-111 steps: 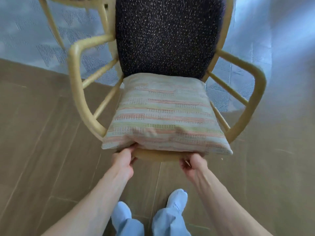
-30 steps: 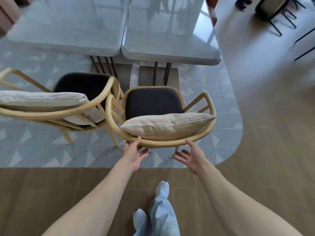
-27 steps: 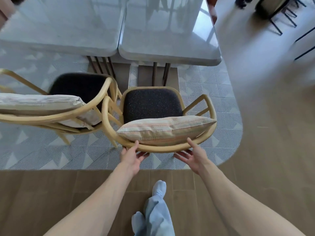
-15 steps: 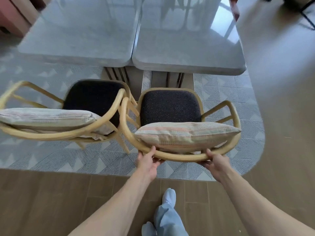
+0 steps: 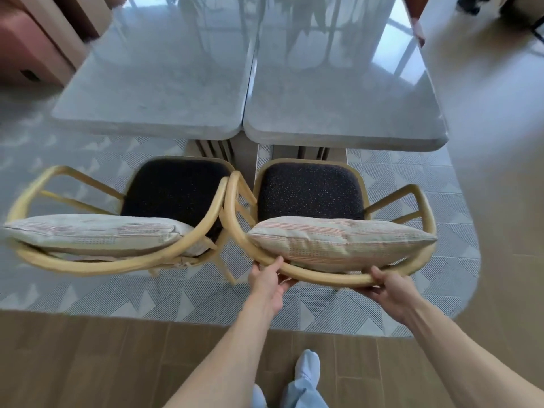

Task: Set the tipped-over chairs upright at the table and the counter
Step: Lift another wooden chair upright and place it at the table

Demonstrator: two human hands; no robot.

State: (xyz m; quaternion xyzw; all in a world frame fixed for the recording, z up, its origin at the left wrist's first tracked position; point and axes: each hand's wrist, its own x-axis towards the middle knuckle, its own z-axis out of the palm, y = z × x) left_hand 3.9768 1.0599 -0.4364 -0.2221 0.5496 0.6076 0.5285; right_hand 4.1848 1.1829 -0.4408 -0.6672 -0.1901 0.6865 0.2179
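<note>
Two pale wooden armchairs stand upright side by side, facing the grey marble table point(image 5: 338, 113). The right chair point(image 5: 323, 278) has a dark speckled seat and a striped cushion point(image 5: 338, 240) against its curved back rail. My left hand point(image 5: 269, 278) grips that rail at its left end, thumb on top. My right hand point(image 5: 388, 287) holds the rail from below at its right end, fingers curled under it. The left chair point(image 5: 97, 265) carries its own pale cushion point(image 5: 88, 234), and its arm touches the right chair's arm.
A patterned grey rug point(image 5: 188, 295) lies under the chairs and table. Brown wood floor point(image 5: 88, 363) runs along the near side, where my feet point(image 5: 307, 369) stand. A reddish-brown cabinet point(image 5: 26, 54) sits far left. A black metal stool leg point(image 5: 537, 30) shows at the far right.
The chair lay tipped on its back 3.7 s ago and now stands upright. Over the last second my hands closed onto its back rail and it moved closer to the table.
</note>
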